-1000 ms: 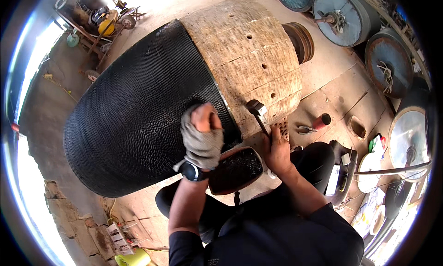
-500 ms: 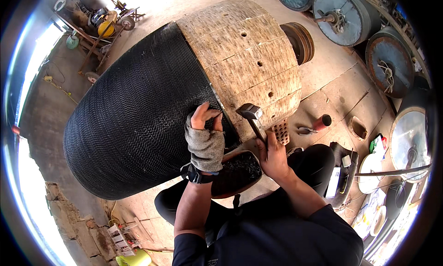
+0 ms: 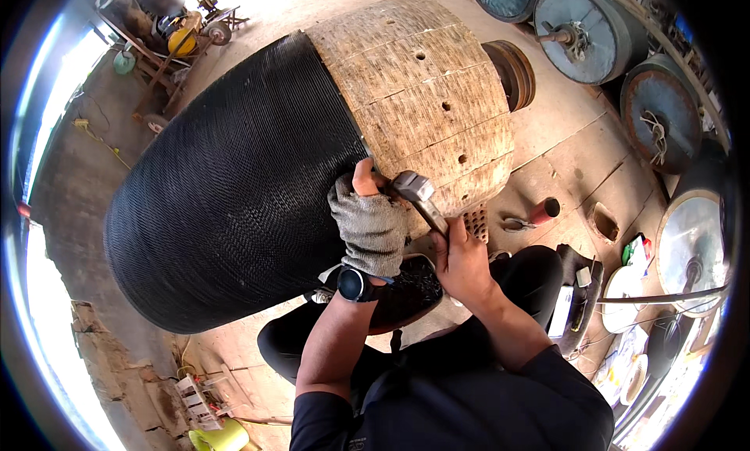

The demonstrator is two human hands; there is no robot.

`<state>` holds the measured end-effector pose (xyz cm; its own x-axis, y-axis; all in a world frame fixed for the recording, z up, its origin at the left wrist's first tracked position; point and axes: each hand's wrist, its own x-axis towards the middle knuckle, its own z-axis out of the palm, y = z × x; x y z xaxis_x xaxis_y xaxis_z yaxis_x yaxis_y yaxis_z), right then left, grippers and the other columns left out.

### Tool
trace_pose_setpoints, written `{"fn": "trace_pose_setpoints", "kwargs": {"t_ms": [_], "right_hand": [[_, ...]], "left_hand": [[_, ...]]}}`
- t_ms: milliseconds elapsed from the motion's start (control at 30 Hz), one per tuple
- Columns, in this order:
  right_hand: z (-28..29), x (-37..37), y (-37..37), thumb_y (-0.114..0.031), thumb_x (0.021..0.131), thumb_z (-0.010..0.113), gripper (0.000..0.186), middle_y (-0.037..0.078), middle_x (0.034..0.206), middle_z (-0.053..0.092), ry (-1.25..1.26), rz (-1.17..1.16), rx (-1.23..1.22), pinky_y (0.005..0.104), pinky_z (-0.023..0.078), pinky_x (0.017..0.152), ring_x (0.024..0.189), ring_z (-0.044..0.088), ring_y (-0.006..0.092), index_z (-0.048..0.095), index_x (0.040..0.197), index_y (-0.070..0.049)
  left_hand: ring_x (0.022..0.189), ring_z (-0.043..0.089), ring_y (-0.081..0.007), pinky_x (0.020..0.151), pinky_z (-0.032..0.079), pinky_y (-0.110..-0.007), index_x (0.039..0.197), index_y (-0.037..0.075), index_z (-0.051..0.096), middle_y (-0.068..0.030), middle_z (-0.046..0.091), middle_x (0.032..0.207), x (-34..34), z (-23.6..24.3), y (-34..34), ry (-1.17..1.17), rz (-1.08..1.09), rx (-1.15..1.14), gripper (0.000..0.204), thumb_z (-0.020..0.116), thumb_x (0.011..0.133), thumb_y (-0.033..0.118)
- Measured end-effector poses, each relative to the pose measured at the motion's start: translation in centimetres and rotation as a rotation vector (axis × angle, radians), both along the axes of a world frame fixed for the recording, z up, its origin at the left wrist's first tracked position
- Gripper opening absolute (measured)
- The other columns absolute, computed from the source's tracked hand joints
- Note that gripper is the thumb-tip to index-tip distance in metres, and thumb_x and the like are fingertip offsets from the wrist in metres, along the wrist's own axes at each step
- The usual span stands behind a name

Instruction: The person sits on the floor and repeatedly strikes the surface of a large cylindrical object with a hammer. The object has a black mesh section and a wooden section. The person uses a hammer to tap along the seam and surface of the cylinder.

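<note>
A large drum lies before me, half covered in ridged black wire or cord [image 3: 219,193], half bare pale wooden slats [image 3: 422,84] with holes. My left hand [image 3: 363,216], in a grey fingerless glove, is closed at the boundary between the two; what its fingertips hold is hidden. My right hand [image 3: 465,259] grips the handle of a hammer [image 3: 414,187], whose head is beside my left fingertips, over the slats. A dark oblong container [image 3: 410,310] sits below my hands, between my legs.
Metal drums [image 3: 582,37] line the right. A perforated block [image 3: 476,224], red cylinder [image 3: 545,210] and pliers [image 3: 516,224] lie near my right knee. A wheeled machine [image 3: 180,37] stands at upper left, a small white stool [image 3: 199,400] at lower left.
My left hand has shifted up and right along the black covering to its edge, fingers more curled. The hammer head has moved slightly left, closer to that hand.
</note>
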<state>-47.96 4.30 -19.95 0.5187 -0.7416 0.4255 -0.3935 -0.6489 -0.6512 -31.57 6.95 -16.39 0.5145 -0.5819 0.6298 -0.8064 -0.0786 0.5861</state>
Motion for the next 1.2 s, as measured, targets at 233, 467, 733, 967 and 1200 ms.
{"fn": "trace_pose_setpoints", "kwargs": {"t_ms": [233,467,733,967,1200], "right_hand": [[1.4,0.1,0.3,-0.011,0.096,0.056,0.018,0.027,0.069,0.059,-0.061,-0.023,-0.070,0.0519,0.047,0.053,0.065,0.061,0.0488,0.049,0.106,0.003],[1.0,-1.2,0.5,-0.014,0.097,0.054,0.026,0.025,0.070,0.060,-0.253,0.027,-0.122,0.0464,0.048,0.050,0.063,0.062,0.0467,0.049,0.105,0.010],[0.0,-1.4,0.6,-0.006,0.091,0.058,0.017,0.028,0.093,0.062,-0.094,0.041,-0.284,0.0526,0.051,0.066,0.080,0.064,0.0462,0.057,0.104,0.005],[-1.0,-0.1,0.5,-0.011,0.099,0.052,0.021,0.025,0.075,0.060,-0.059,0.008,-0.080,0.0437,0.050,0.057,0.070,0.064,0.0448,0.052,0.110,0.007],[-2.0,0.2,-0.6,-0.015,0.101,0.048,0.018,0.022,0.073,0.056,0.000,-0.006,-0.342,0.0413,0.047,0.055,0.065,0.059,0.0387,0.048,0.101,0.003]], "left_hand": [[0.094,0.057,-0.0296,0.082,0.044,-0.045,0.128,0.004,0.047,-0.0065,0.063,0.094,0.0,-0.5,-0.4,-0.157,0.134,0.063,0.067,0.076,0.068,0.000],[0.107,0.053,-0.0386,0.093,0.044,-0.048,0.138,0.000,0.046,-0.0177,0.054,0.121,-2.9,-3.2,6.0,-0.149,-0.045,0.132,0.073,0.077,0.072,0.010],[0.079,0.065,-0.0337,0.069,0.051,-0.047,0.093,0.004,0.068,-0.0159,0.066,0.085,-5.5,-11.4,10.0,-0.128,-0.351,0.627,0.027,0.061,0.084,0.028],[0.054,0.054,-0.0241,0.043,0.041,-0.041,0.075,0.005,0.066,-0.0141,0.057,0.064,-6.6,-14.1,10.1,-0.489,-0.174,0.781,0.023,0.053,0.088,0.020],[0.058,0.055,-0.0252,0.037,0.040,-0.040,0.076,0.009,0.060,-0.0110,0.052,0.066,-7.9,-17.1,8.9,-0.423,0.132,0.836,0.031,0.049,0.095,0.030]]}}
